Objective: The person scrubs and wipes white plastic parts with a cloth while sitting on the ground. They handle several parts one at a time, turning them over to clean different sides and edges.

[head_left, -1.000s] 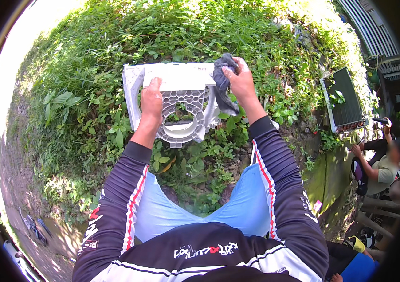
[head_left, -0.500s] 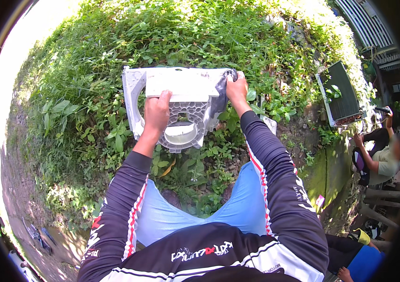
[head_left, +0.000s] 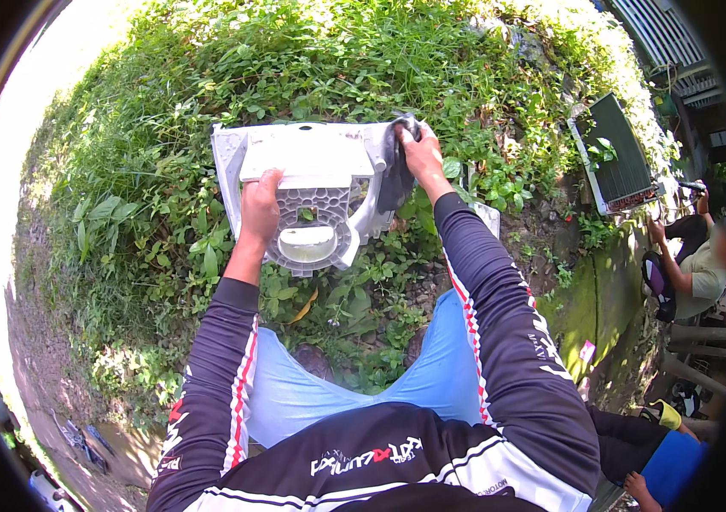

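A white plastic housing (head_left: 312,155) is held up over the weeds, with a flat panel, a honeycomb-ribbed section and a rounded ring opening below. My left hand (head_left: 259,209) is closed on the lower edge of its flat panel, the thumb lying on the front. At the housing's upper right corner, my right hand (head_left: 423,158) grips a dark grey cloth (head_left: 394,181). The cloth is pressed against that corner and hangs down along the right side. Some fingers of both hands are hidden behind the housing or in the cloth.
Dense green weeds (head_left: 150,162) cover the ground ahead. A finned radiator-like coil (head_left: 623,154) leans at the right. Beside it sits a person (head_left: 700,264) holding a dark tool; another person in blue (head_left: 670,465) is at the lower right. A white piece (head_left: 488,218) lies among the plants.
The housing has shifted left with my left hand on it. My right hand and the cloth have moved left and slightly up at the corner, and more of the cloth shows above the edge.
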Motion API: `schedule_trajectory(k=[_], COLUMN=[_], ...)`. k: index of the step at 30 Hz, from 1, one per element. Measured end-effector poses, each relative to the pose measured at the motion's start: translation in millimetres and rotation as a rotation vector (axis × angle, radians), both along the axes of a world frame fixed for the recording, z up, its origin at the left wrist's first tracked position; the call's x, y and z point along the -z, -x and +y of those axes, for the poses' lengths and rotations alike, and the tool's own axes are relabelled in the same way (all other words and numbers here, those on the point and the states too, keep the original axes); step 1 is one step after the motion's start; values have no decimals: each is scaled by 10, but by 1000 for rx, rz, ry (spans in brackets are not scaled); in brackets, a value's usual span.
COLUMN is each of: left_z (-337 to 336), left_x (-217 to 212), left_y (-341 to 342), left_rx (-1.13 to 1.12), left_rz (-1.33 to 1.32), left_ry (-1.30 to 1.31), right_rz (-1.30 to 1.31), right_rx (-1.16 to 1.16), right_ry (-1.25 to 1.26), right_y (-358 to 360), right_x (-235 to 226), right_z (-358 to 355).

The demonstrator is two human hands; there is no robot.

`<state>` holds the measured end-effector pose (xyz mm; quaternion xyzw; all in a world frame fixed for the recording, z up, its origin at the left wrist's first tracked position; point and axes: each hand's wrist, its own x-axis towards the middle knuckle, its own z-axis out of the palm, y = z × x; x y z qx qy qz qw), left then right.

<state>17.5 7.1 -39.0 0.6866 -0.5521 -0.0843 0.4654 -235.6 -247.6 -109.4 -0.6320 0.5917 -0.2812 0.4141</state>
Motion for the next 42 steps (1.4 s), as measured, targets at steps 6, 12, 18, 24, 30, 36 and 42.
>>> schedule_trajectory(k=[6, 12, 18, 24, 30, 36, 42], left_z=[-22, 102, 40, 25, -11, -44, -3], left_x=[-291, -746, -667, -515, -413, -503, -533], left_y=[-216, -403, -292, -109, 19, 147, 345], left_rx=[-57, -31, 10, 23, -5, 86, 223], left_rz=[1024, 1321, 1294, 1255, 383, 256, 368], left_ry=[-126, -66, -35, -112, 18, -137, -85], right_rz=[-192, -151, 392, 348, -475, 153, 163], right_rx=[-381, -138, -230, -104, -208, -607, -897], right_ry=[61, 290, 447, 453, 252, 169, -22], right_y=[-123, -284, -389, -328, -302, -317, 8], right_x=[-150, -753, -1120, -933, -1100, -1520, -1701], right_z=[87, 122, 378, 259, 137, 401, 166])
